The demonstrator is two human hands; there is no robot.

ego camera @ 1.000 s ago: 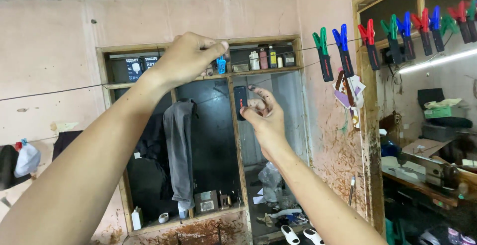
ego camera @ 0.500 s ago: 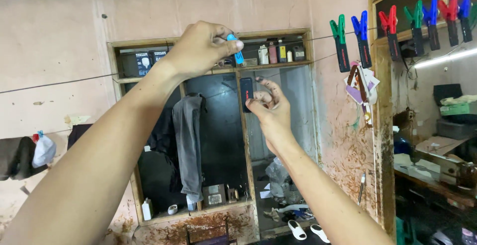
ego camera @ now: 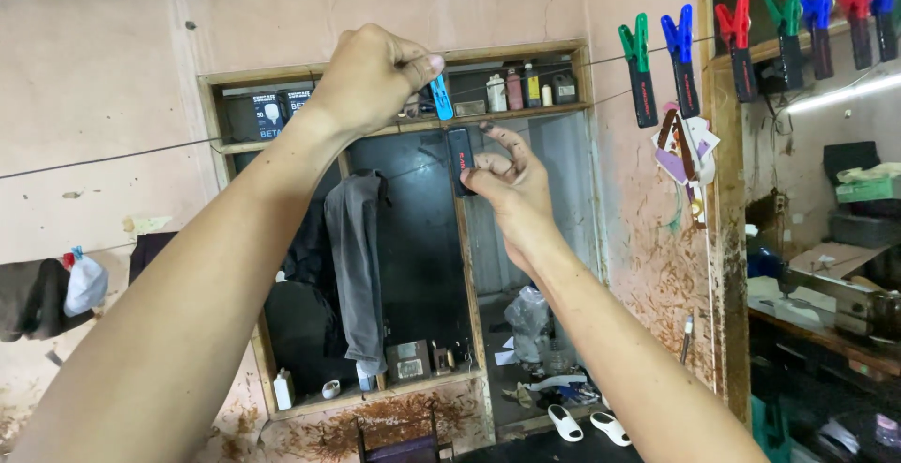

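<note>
Pink-walled room: your left hand (ego camera: 371,74) pinches a blue peg (ego camera: 441,97) at the clothesline (ego camera: 113,157); your right hand (ego camera: 507,182) fingers grip its black end (ego camera: 460,158). Five pegs (ego camera: 641,69) already hang rightward; this one seems unfinished.

Grey garment (ego camera: 358,266) hanging in the recess; bottles (ego camera: 524,88) on its shelf; white slippers (ego camera: 587,424) on the floor.

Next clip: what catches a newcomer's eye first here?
Two raised hands at a thin line across the room: the left hand pinches a blue clothespin, the right hand grips its black lower part. At upper right, a row of coloured clothespins hangs on the line.
</note>
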